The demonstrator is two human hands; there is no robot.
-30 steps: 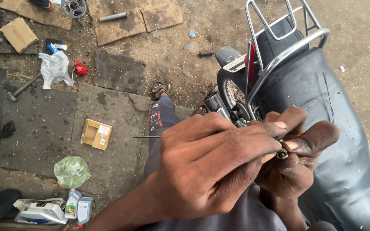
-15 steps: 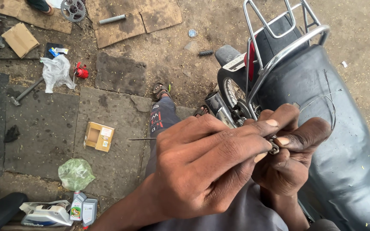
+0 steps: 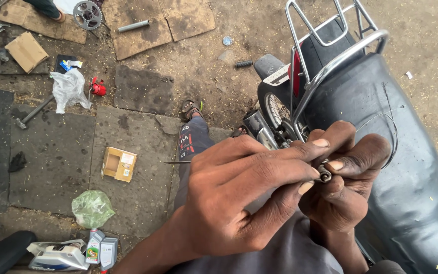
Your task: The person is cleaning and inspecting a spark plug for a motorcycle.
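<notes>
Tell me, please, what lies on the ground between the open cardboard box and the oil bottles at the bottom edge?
In the head view, a crumpled green plastic bag lies on the slabs between the cardboard box and the oil bottles.

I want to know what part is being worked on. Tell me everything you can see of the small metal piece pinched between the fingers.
The small metal piece looks like a short, round, grey steel fitting with a dark hollow end, mostly hidden. The left hand and right hand pinch it from both sides at the fingertips, beside the black motorcycle seat. Its exact kind cannot be told.
</notes>
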